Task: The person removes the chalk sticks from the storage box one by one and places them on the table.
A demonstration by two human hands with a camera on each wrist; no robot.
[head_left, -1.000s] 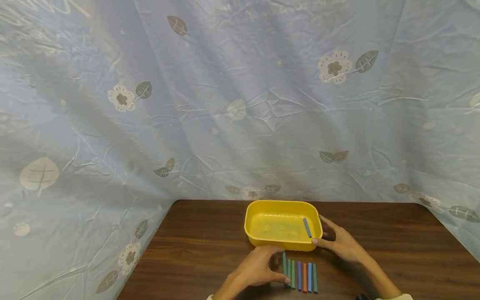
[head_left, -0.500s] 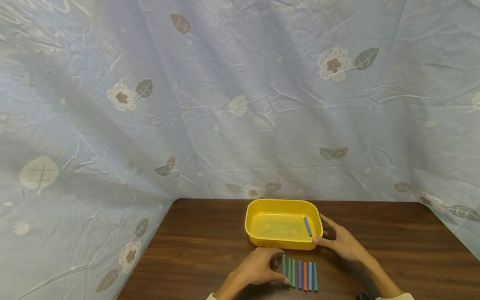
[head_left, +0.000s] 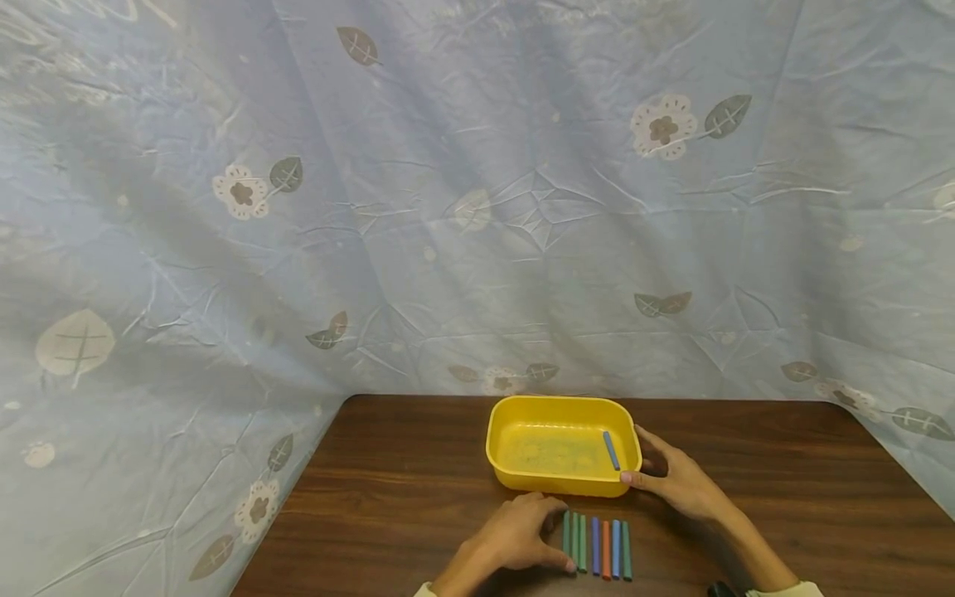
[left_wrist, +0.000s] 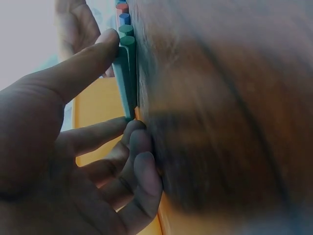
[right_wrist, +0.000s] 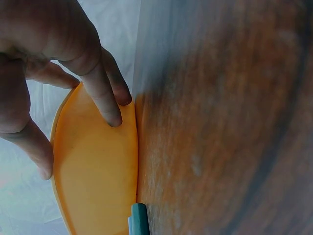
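My left hand (head_left: 515,535) pinches a green chalk stick (left_wrist: 124,90) lengthwise, thumb at its near end and index finger at its far end. This stick stands at the left end of a row, close beside two more green chalk sticks (head_left: 582,543). Further right in the row lie a purple-blue chalk stick (head_left: 596,547), a red one, a light blue one and another green chalk stick (head_left: 627,551). With my right hand (head_left: 679,485) I hold the right near corner of a yellow tub (head_left: 559,486), thumb on the rim, fingers against the outer wall (right_wrist: 93,161). A blue chalk stick (head_left: 611,451) lies inside it.
The brown wooden table (head_left: 388,481) carries everything, and the tub stands toward its back edge, just behind the row. A pale patterned cloth (head_left: 418,249) hangs behind and to the left. A small black object (head_left: 720,589) shows by the right forearm.
The green chalk stick in my left hand has come closer to the row and slightly nearer to me, narrowing the gap. My right hand stays on the tub.
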